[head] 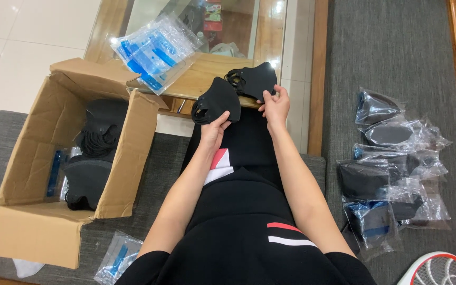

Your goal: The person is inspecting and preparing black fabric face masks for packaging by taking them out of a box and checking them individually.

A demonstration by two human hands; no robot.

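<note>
Two black face masks sit at my knees. My left hand (215, 129) grips the nearer black mask (217, 100) by its lower edge. My right hand (275, 108) pinches the edge of the second black mask (253, 80), which rests on the corner of the wooden table (196, 79). The two masks lie side by side, almost touching. My legs in black clothing run down the middle of the view.
An open cardboard box (32, 163) at left holds stacks of black masks. A pile of clear bags with blue print (154, 50) lies on the table. Several bagged masks (391, 174) lie on the grey mat at right. One empty bag (117, 256) sits by the box.
</note>
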